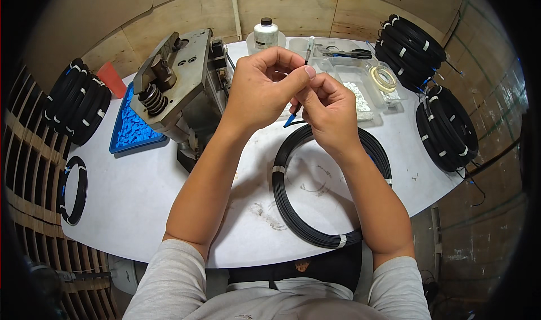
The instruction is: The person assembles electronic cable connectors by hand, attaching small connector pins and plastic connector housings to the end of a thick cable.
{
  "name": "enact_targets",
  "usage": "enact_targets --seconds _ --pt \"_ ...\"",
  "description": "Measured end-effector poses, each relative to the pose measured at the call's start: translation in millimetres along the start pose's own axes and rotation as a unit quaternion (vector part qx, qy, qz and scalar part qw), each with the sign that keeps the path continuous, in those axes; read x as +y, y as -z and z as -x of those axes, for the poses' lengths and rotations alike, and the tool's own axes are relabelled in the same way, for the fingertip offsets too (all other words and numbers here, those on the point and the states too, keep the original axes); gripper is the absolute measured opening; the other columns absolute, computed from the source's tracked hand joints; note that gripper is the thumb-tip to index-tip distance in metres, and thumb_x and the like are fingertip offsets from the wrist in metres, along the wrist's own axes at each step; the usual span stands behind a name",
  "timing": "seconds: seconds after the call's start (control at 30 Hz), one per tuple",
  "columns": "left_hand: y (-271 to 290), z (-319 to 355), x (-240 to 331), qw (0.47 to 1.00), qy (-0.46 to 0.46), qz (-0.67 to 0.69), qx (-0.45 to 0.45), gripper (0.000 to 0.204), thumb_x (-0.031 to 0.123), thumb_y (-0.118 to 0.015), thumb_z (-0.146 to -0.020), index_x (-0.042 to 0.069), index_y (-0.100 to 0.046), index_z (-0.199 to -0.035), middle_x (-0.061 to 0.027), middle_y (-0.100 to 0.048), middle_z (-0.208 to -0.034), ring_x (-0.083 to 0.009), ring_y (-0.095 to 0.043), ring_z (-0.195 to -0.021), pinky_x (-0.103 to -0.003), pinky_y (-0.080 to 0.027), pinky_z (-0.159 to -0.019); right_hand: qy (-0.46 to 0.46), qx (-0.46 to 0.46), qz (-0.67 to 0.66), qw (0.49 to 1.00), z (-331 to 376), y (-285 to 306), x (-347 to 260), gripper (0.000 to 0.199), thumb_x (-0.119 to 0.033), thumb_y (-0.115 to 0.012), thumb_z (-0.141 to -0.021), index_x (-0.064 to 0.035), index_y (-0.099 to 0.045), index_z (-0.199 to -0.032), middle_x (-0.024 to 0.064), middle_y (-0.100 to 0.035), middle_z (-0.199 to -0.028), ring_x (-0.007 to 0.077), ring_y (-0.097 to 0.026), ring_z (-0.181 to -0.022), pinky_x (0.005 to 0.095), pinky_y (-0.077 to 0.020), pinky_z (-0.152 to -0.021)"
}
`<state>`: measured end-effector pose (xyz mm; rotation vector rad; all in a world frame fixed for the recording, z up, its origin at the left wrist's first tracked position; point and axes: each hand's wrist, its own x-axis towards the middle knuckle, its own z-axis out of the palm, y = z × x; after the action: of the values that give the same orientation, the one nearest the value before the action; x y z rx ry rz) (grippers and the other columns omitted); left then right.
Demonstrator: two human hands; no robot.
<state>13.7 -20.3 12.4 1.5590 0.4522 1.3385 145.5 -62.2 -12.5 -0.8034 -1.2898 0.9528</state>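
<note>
Above the middle of the table, my left hand [260, 89] and my right hand [331, 114] meet with thumbs and fingers pinched together. Between them they grip the end of a thin black cable. Its blue sleeve [289, 120] pokes out below the fingers, and a small pale tip [310, 45] sticks up above them. Fingers cover the part in between. Under my right forearm lies a large coil of black cable [293, 217], bound with white tape bands. Whether the held end belongs to this coil is hard to make out.
A metal press [189, 66] with a spring stands left of my hands, beside a blue tray [135, 148] of small blue pieces. Taped cable coils [76, 103] sit left; more coils [448, 128] sit right. Behind are a white bottle [266, 35], clear boxes [366, 118] and tape rolls [383, 78].
</note>
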Motion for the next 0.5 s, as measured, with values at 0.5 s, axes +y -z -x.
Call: enact_targets --seconds 0.5 --pt "-2.5 1.4 0.5 0.999 -0.022 -0.019 0.031 0.017 0.008 -0.069 -0.082 -0.008 -0.066 -0.086 -0.0093 -0.066 -0.070 -0.0102 -0.060 -0.055 -0.024 -0.048 -0.045 -0.001 -0.005 -0.015 1.000 -0.4 1.6 0.3 0.011 -0.010 -0.062 -0.092 0.0001 -0.061 -0.087 0.0052 -0.065 -0.076 0.0097 -0.060 -0.068 0.0251 -0.0515 -0.064"
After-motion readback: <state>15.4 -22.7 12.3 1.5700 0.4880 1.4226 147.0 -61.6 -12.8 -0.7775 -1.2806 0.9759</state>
